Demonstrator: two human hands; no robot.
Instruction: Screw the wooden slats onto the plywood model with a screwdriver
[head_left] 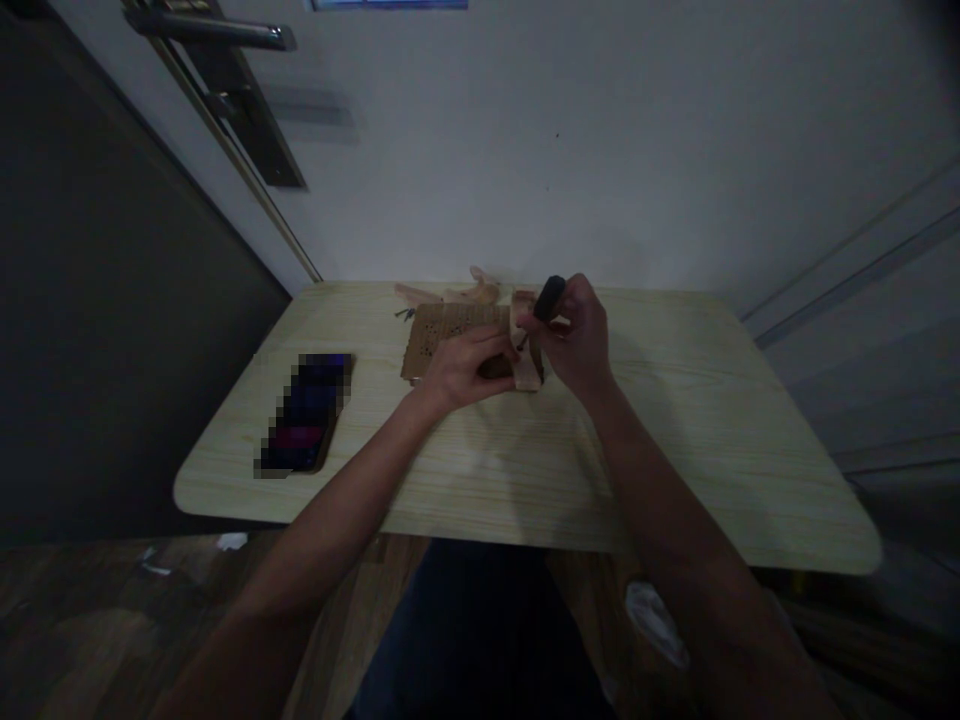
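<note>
Left hand (459,368) hides some cardboard (425,343); dark tool (551,297) tip seems indistinct.

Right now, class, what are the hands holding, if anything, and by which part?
The right hand grips a dark-handled tool by its handle. The left hand rests on the cardboard by the pale strip; whether it grips either cannot be told.

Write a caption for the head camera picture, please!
Left hand on cardboard, right hand holding a black-handled tool.

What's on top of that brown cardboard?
On the cardboard I see the left hand and, at its right end, a pale strip. Whatever the hand covers can't be seen.
</note>
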